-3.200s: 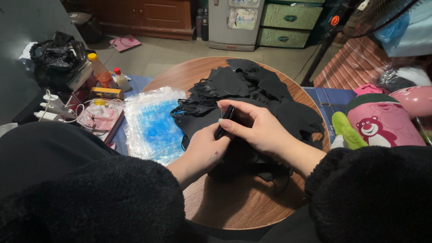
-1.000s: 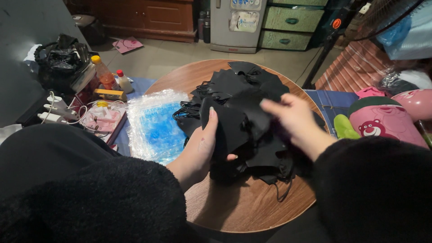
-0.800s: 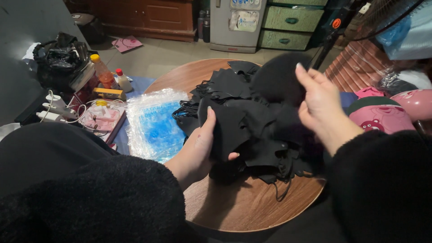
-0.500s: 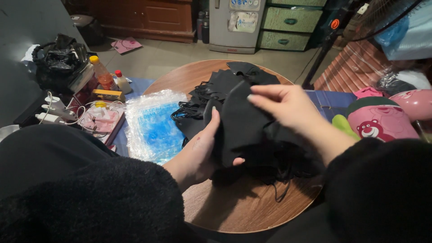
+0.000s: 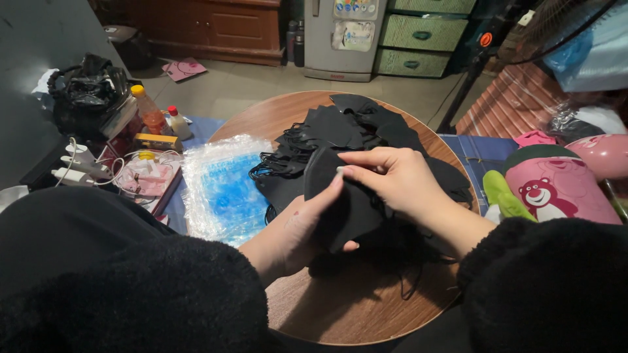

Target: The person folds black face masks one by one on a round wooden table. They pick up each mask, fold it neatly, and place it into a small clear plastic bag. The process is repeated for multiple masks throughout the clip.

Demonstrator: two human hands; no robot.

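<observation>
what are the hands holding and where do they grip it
A stack of black face masks: the left hand cups it from beneath, and the right hand pinches its top edge.

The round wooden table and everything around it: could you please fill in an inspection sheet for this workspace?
Surface: round wooden table, near edge bare.
Job's things: black mask stack held between both hands; pile of black masks behind it.
Clutter: clear plastic packets with blue inside at the table's left edge; bottles, black bag, pink bear-print item.
Hands: left hand cups the stack from below; right hand presses its top, fingers bent over it.
Cables: white cords and power strip on the left.
Surroundings: small fridge, green drawers, wooden cabinet.
</observation>
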